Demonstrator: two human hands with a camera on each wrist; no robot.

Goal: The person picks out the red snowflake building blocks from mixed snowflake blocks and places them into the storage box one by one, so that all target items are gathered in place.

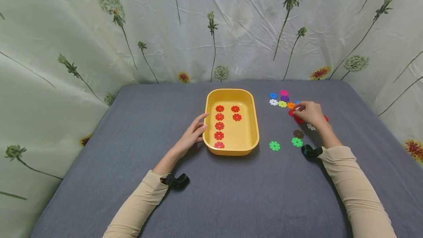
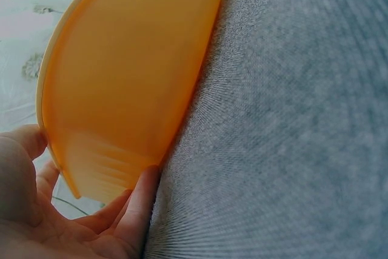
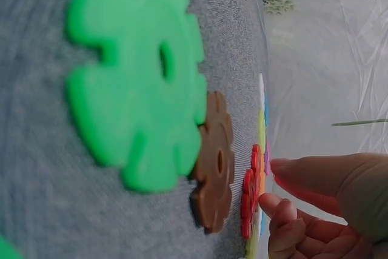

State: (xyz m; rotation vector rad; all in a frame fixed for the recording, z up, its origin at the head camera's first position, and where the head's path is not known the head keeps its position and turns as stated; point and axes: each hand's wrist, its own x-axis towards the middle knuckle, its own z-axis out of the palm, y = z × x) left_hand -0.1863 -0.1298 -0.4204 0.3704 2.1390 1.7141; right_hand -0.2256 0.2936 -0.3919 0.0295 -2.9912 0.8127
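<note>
My left hand (image 1: 190, 135) rests its fingertips against the left wall and rim of a yellow tray (image 1: 242, 151); the left wrist view shows extended fingers (image 2: 142, 195) touching its outer side. Red snowflake discs lie flat in the tray, several in a left column (image 1: 219, 126) and two in a second one (image 1: 237, 117). Over the pile at right, my right hand (image 1: 310, 112) has its thumb and fingertips at the edges of a red snowflake disc (image 3: 255, 159). More red discs (image 1: 299, 120) lie partly under that hand, which hides some of the pile.
Beyond the right hand lie blue (image 1: 273, 95), pink (image 1: 284, 93), purple (image 1: 285, 98), white (image 1: 273, 102), yellow-green (image 1: 282, 104) and orange (image 1: 291, 105) discs. Nearer are a brown disc (image 1: 299, 134) and two green ones (image 1: 274, 146). A floral curtain (image 1: 191, 28) hangs behind the grey table (image 1: 148, 120).
</note>
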